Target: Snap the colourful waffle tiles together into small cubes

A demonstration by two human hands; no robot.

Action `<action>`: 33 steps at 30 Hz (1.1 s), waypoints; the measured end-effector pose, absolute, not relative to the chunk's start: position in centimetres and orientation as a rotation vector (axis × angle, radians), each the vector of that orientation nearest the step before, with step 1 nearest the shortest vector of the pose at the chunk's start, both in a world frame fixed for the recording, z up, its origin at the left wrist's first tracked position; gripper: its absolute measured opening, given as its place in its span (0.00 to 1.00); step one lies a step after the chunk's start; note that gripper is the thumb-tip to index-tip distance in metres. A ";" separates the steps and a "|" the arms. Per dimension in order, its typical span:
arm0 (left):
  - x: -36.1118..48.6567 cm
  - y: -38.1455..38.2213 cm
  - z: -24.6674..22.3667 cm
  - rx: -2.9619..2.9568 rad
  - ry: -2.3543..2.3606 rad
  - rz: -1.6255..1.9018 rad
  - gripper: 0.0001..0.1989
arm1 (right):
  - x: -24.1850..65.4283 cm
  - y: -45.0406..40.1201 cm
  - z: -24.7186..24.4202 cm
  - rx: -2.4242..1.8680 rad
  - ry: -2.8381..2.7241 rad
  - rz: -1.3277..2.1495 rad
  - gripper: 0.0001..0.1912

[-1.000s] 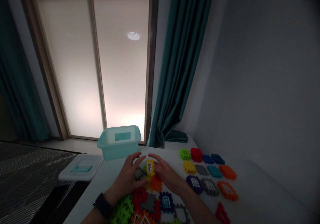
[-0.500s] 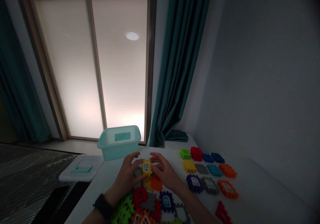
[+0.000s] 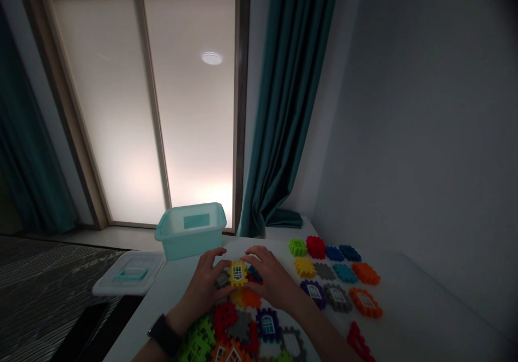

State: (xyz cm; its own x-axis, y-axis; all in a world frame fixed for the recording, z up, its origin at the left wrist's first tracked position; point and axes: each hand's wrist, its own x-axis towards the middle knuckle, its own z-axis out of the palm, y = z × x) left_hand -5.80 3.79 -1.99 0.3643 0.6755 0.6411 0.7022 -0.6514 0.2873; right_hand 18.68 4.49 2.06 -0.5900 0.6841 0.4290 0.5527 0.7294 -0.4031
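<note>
A yellow building tile with a white window insert is held upright between my two hands, above a heap of similar tiles. My left hand, with a dark watch on its wrist, grips the tile's left side between thumb and fingers. On the tile's right side the fingers of my right hand are closed. Just below lie an orange tile, a red tile, a purple window tile and several green tiles. A grey window tile shows partly behind my left fingers.
Sorted tiles stand in rows on the right, among them a red stack and an orange window tile. A teal bin stands at the back, its clear lid to the left. A red piece lies front right.
The yellow window tile has been turned slightly, its face now squarer to me. My right fingers have shifted along its edge. The view has moved a little.
</note>
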 end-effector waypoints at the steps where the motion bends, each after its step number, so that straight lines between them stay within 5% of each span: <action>1: -5.8 3.8 -2.0 -2.573 -1.290 -1.173 0.20 | 18.7 4.5 2.0 -0.930 -2.363 0.310 0.30; 7: -5.7 3.9 -1.9 -2.591 -1.325 -1.180 0.23 | 19.0 4.7 1.7 -0.983 -2.320 0.348 0.27; 14: -5.8 3.7 -1.8 -2.616 -1.296 -1.194 0.14 | 18.7 4.7 1.1 -1.073 -2.281 0.400 0.27; 20: -6.1 3.7 -1.5 -2.639 -1.285 -1.156 0.16 | 18.7 4.6 1.0 -1.115 -2.288 0.381 0.27; 27: -6.0 3.3 -0.8 -2.685 -1.226 -1.011 0.18 | 18.8 4.2 1.1 -1.083 -2.439 0.229 0.38; 33: -5.7 2.9 -0.2 -2.726 -1.214 -0.944 0.20 | 18.6 4.0 1.3 -1.047 -2.493 0.125 0.32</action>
